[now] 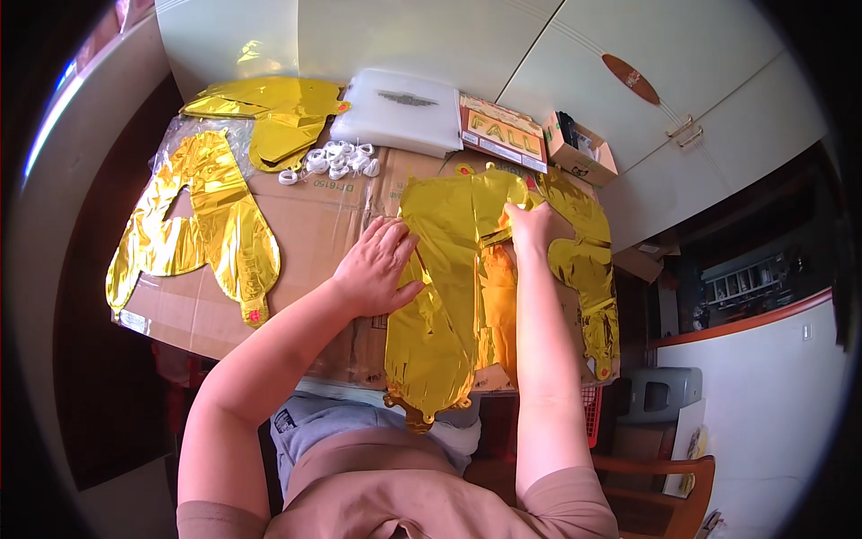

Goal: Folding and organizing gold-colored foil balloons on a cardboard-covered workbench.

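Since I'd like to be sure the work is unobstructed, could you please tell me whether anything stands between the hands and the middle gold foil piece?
Nothing visible does: the left hand rests at the left edge of the middle gold foil piece, and the right hand touches its upper right part.

Thin, glossy gold foil in the middle piece (435, 260), smooth in broad patches, finely creased elsewhere. Mirror-bright, crinkled foil in the left piece (232, 202) and the right piece (588, 220); likewise shiny on the folded piece (274, 103). Dull brown paper board in the cardboard sheet (206, 310). Milky, smooth plastic on the flat pack (386, 126). Slightly glossy printed card on the box (507, 135). Smooth, faintly reflective finish on the cabinet doors (404, 36); metallic gleam on the handle (689, 135). Varnished-looking wood in the chair (693, 485). Matt cloth in the shirt (395, 494) and shorts (323, 427).
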Tool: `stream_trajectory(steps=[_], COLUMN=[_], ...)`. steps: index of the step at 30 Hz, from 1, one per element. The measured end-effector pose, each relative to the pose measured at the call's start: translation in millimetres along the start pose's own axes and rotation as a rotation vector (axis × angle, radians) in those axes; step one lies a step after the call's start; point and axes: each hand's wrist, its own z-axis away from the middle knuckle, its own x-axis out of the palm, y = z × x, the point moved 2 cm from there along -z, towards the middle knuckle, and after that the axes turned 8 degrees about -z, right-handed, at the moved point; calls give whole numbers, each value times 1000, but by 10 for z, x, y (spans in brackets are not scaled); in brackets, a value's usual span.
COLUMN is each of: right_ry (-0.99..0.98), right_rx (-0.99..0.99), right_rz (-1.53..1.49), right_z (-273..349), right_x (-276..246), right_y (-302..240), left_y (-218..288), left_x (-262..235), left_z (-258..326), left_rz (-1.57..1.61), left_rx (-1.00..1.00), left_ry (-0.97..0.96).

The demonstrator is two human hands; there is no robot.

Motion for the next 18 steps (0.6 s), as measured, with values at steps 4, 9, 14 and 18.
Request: stream_trajectory(steps=[4,9,14,18], right_ry=[34,-37,-6,-143], right_rx=[6,-127,-617,-845], right_rz=[-100,16,98,226], right_z=[-87,204,574,672], right_x=[-139,-73,-15,172], right_y=[293,-224,-516,-434], left_y=[52,-15,4,22], left_x=[31,11,30,13], left_z=[-68,15,-4,-25], left_rz=[18,3,-3,-6], left_rx=[26,-1,6,10], left_ry=[-1,7,0,-5])
